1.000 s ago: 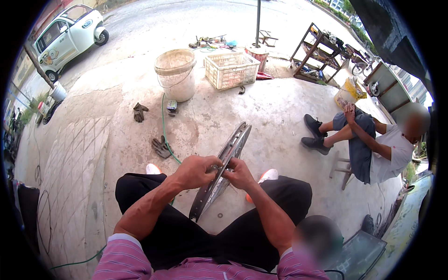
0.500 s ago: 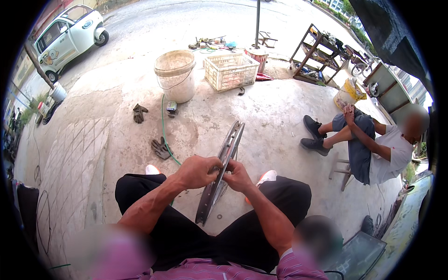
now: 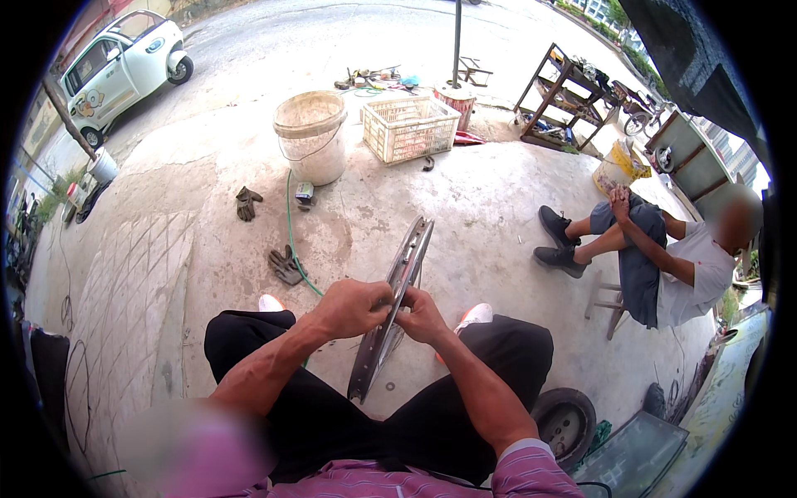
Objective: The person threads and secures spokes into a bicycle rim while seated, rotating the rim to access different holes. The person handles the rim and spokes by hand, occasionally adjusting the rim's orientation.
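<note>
A spoked metal wheel rim (image 3: 410, 251) stands nearly edge-on between my knees, its far end leaning slightly to the right. My left hand (image 3: 355, 308) is closed against the left side of the rim near its middle, thumb and fingers bent inward. From the right side, my right hand (image 3: 425, 318) pinches at the same stretch, fingers partly behind the rim. Thin spokes show along the rim's right edge. Whether a small part sits between my fingertips is hidden. A small ring (image 3: 390, 386) lies on the concrete beside the rim's near end.
Two dark work gloves (image 3: 286, 266), a green hose (image 3: 290, 212), a white bucket (image 3: 314, 149) and a cream crate (image 3: 410, 129) lie ahead. Another person (image 3: 647, 249) sits on a stool at the right. A black tyre (image 3: 564, 427) rests by my right knee; a tool rack (image 3: 564, 100) stands farther off.
Both hands stay at the rim's middle with barely any shift, and the rim keeps its tilt. The tyre at lower right, blurred before, shows clearly now.
</note>
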A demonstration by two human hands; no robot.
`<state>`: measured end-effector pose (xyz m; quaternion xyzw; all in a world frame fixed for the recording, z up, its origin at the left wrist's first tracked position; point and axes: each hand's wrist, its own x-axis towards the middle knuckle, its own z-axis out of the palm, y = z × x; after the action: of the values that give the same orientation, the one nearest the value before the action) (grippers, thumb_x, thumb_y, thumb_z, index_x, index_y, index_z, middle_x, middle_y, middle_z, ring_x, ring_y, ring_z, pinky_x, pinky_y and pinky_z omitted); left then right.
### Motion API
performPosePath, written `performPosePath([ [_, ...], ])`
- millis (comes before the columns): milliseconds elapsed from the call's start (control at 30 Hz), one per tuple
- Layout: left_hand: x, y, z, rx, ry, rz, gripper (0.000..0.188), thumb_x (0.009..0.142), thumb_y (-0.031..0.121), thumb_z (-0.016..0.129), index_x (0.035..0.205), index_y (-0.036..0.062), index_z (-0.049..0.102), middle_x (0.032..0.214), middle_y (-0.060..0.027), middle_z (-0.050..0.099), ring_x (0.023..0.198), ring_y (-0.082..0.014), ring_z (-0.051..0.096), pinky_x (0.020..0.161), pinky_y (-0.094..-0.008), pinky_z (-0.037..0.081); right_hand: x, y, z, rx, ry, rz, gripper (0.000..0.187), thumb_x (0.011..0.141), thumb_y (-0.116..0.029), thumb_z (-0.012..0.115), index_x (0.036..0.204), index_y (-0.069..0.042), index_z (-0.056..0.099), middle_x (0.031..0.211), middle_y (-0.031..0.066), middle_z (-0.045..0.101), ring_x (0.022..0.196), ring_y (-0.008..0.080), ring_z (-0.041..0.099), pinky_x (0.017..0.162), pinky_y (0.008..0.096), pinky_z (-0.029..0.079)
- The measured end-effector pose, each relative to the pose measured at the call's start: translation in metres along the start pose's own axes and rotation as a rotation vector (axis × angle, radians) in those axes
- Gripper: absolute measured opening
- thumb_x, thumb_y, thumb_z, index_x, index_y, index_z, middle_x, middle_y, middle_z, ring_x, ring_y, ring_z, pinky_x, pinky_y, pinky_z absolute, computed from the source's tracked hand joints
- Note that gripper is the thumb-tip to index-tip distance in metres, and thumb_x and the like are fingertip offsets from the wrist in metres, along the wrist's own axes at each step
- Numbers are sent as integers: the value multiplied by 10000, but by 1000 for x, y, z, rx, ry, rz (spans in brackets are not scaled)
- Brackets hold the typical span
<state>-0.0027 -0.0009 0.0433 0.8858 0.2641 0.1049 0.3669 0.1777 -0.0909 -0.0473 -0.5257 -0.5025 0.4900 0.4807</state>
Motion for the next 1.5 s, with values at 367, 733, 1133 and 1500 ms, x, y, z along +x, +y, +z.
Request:
performPosePath([
  [367, 0, -4, 1, 8, 52, 46, 185, 840, 194, 713, 988, 83, 697, 762, -154, 693, 700, -331, 698, 637, -388, 543, 2, -1, 0, 11, -15, -3, 270, 860, -105, 727, 1115, -21, 710, 1050, 71, 692, 945, 159, 662, 850, 315, 533],
  [733, 0, -5, 2, -7, 44, 34, 186, 836, 188, 715, 987, 81, 696, 759, -152, 693, 696, -327, 697, 639, -384, 543, 1, -2, 0, -6, -18, -22, 272, 866, -113, 729, 1125, -34, 709, 1075, 66, 683, 956, 158, 661, 857, 313, 529],
  [1133, -1, -1, -1, 4, 44, 39, 179, 836, 181, 709, 988, 86, 705, 759, -155, 686, 698, -325, 695, 642, -382, 540, -1, -6, 0, 18, -35, 15, 281, 871, -123, 727, 1132, -20, 703, 1091, 72, 673, 957, 162, 664, 851, 317, 533],
  [1500, -1, -2, 1, -37, 32, 9, 191, 848, 242, 671, 979, 104, 688, 795, -161, 699, 755, -376, 690, 682, -444, 541, 1, 1, -1, -15, -34, -25, 257, 859, -92, 716, 1104, -16, 711, 1027, 57, 730, 933, 136, 672, 862, 315, 533],
])
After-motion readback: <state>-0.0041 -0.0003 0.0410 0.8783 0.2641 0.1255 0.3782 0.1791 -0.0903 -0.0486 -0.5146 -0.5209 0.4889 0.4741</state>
